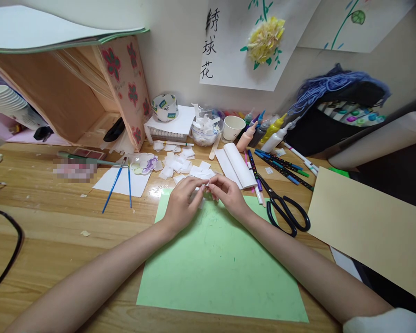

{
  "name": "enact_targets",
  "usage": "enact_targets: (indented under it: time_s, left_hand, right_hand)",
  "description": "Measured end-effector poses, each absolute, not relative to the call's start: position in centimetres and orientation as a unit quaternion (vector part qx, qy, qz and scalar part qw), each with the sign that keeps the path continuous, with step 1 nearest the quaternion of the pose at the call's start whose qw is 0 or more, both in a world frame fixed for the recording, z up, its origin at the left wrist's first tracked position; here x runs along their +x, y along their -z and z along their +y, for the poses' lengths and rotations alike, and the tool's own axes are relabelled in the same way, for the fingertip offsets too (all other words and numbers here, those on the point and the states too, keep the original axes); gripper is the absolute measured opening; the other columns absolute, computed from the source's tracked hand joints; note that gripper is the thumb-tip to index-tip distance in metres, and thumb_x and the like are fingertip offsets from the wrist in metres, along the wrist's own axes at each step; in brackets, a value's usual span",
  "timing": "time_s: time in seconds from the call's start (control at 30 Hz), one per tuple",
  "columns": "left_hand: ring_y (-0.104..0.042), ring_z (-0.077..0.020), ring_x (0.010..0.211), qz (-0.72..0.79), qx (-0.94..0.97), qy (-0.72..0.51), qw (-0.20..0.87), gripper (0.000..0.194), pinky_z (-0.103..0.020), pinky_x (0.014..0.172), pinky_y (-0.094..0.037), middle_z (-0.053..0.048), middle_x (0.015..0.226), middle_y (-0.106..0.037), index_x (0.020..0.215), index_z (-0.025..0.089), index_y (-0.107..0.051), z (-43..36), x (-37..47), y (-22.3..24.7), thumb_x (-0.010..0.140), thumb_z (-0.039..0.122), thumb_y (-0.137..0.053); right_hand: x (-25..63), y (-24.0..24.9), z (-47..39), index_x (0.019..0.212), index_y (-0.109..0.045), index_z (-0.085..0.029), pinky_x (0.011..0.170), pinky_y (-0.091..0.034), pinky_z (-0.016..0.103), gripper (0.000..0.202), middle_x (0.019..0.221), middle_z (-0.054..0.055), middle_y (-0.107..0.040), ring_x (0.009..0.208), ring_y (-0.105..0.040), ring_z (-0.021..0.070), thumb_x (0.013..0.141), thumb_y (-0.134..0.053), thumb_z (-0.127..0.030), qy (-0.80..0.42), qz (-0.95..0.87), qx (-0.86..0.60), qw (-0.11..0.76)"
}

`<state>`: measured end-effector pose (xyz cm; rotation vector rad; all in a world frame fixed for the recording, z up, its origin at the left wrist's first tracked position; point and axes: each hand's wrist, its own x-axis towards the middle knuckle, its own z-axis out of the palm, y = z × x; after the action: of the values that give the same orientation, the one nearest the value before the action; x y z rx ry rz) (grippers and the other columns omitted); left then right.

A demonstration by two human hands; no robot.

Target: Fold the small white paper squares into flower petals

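The left hand (184, 200) and right hand (230, 195) were together, pinching a white scrap (207, 184) (mostly hidden) over green paper (222, 268).

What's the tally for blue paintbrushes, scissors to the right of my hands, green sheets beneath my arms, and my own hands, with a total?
Blue paintbrushes: 2
Scissors: 1
Green sheet: 1
Left hand and right hand: 2
Total: 6

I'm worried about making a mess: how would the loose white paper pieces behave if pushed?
The white paper pieces look thin and small, so they are probably very light. They lie loosely overlapping, so a push would likely scatter them rather than shift one pile.
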<state>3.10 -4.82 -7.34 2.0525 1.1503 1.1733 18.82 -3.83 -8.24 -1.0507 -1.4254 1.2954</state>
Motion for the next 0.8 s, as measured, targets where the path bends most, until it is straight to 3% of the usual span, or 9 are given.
enact_targets:
  time_s: [0.8]
  left_hand:
    - [-0.057, -0.0167, 0.093, 0.422, 0.755, -0.434, 0.252, 0.019, -0.031, 0.082, -0.045, -0.005, 0.096, -0.064, 0.103, 0.021, -0.062, -4.78, 3.07, 7.28, 0.089, 0.021, -0.049]
  right_hand:
    - [18.86, 8.3, -3.97, 0.08, -0.052, -0.018, 0.055, -0.037, 0.025, 0.017, 0.072, -0.001, -0.052, 0.06, -0.046, 0.0107, 0.08, -0.058, -0.035, -0.517, -0.582, -0.443, 0.444]
